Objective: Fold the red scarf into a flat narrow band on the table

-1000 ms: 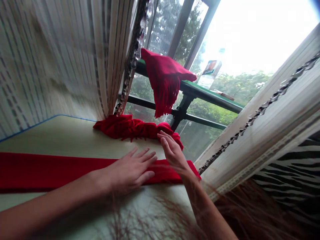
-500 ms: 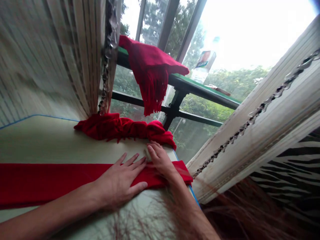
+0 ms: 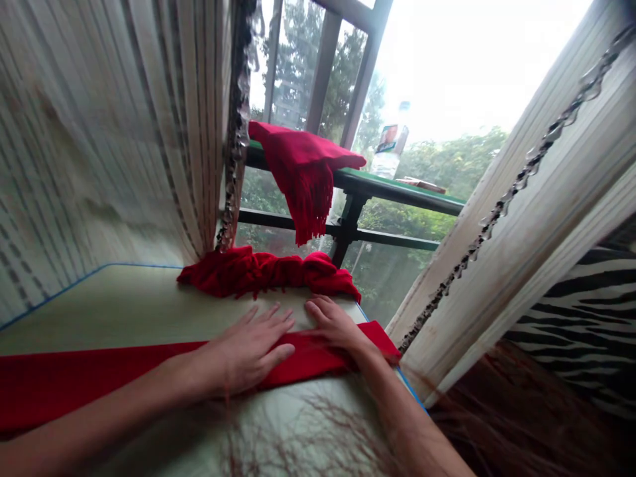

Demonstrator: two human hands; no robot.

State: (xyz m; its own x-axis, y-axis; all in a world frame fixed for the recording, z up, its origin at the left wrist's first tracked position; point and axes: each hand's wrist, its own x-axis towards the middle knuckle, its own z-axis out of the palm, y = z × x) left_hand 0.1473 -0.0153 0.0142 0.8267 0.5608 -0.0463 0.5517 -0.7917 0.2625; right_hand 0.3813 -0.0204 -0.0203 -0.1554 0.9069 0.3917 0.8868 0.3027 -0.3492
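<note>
A long red scarf (image 3: 99, 374) lies folded in a flat strip across a pale table (image 3: 124, 311). My left hand (image 3: 248, 348) rests flat on the strip, fingers spread. My right hand (image 3: 335, 324) lies palm down beside it on the strip's right end, fingers stretched toward the table's far edge. A second red scarf (image 3: 263, 271) sits bunched along the table's far edge, just beyond my fingertips. A third red scarf (image 3: 298, 169) with a fringe hangs over a green rail (image 3: 412, 192) outside.
Striped curtains with bead trim hang at the left (image 3: 114, 132) and the right (image 3: 536, 192) of the window. A plastic bottle (image 3: 390, 142) stands on the green rail. A zebra-patterned fabric (image 3: 586, 318) shows at the far right. The table's right edge is near my right wrist.
My right hand has come down from edge-on and raised to lying flat on the scarf's end. My left hand stays flat on the strip. The view has shifted slightly.
</note>
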